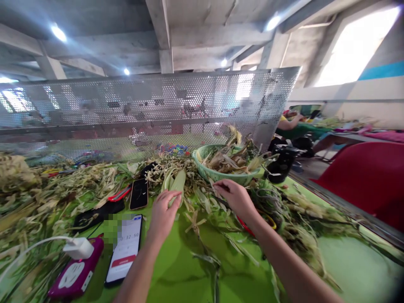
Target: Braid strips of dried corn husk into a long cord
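Left hand: While its wrist comes in from the near edge, the left hand [164, 212] lies at the lower end of a broad pale-green husk [177, 181], thumb and fingers slightly apart; whether they grip it, I cannot tell.
Right hand: The right hand [233, 197] has its fingertips drawn close together beside a thin strip [212, 185], just in front of the basket; whether the strip is pinched, I cannot tell.
Husk: Mid-table, pointing away from the person, against loose scraps and left of the basket.
Knot: Between the forearms, a star-shaped knot [195, 225] with a long twisted tail lies on the green table [176, 275].
Basket: The green basket [204, 171], behind the right hand, holds dry leaves [232, 162].
Heaps: A leaf heap [102, 181] spreads over the left side; a tangle [292, 206] lies beyond the right forearm.
Phones: A lit phone [126, 252] showing a timer lies beside the left forearm; a dark phone [139, 194] lies farther back, next to a red cutter [120, 193].
Power: A purple power bank [74, 275] lies near left, a white plug [78, 248] over it.
Back: A perforated screen [142, 109] stands behind the table.
Right side: A red chair [362, 181]; beyond it, a co-worker's arm [291, 123].
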`<state>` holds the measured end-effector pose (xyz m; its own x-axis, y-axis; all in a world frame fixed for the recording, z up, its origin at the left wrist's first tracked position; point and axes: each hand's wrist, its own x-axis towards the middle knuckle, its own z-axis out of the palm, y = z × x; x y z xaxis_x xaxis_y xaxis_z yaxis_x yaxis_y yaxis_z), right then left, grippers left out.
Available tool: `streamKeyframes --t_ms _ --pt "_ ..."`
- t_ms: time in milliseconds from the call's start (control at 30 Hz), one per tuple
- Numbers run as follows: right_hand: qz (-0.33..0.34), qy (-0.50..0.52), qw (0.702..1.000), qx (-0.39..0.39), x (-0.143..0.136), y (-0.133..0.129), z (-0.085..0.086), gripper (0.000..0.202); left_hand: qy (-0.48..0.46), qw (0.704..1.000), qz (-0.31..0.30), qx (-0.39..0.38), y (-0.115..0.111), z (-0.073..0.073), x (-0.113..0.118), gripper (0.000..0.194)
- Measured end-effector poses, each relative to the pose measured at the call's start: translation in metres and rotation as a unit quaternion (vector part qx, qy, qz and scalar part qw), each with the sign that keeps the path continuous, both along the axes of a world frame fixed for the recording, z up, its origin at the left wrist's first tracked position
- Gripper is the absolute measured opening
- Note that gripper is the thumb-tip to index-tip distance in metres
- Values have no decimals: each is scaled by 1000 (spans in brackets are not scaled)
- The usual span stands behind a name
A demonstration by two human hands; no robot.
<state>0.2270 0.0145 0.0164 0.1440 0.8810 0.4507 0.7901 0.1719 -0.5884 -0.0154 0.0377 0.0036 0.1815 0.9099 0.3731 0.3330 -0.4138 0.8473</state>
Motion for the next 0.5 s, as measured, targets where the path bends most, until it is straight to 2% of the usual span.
streamKeyframes --t_ms 133,333,400,500 --pt "-18 -50 998 -21 10 3 -7 17 24 1000 -2 -11 -6 -4 9 30" --pt "-40 -132 990 -32 -19 -1 -29 14 -13 999 -31 -17 -8 -10 17 20" --pt "-51 -145 988 -32 -24 -2 -31 12 -35 998 -35 -38 -9 -11 18 19" --pt "-57 -147 987 -23 -24 -3 -24 11 -47 994 -51 -83 -10 -12 18 25"
